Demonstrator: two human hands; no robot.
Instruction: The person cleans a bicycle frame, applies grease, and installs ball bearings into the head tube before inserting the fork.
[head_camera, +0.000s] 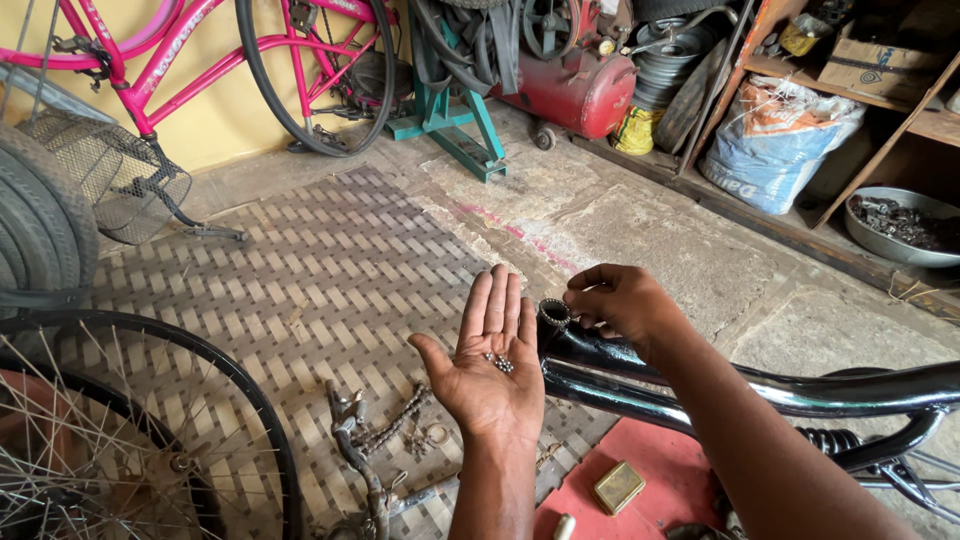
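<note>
My left hand (490, 372) lies flat open, palm up, small steel balls (499, 363) loose on it. My right hand (620, 300) is pinched at the frame tube (553, 316) mouth; I cannot tell whether it grips a ball. Risk: if the palm tilts, balls roll off into the woven mat (330, 270) and get lost.

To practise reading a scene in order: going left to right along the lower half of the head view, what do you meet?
Spoked wheel → chain and metal parts on the woven mat → left hand, palm up with small steel balls → black frame tube end → right hand at that tube → coil spring.
</note>
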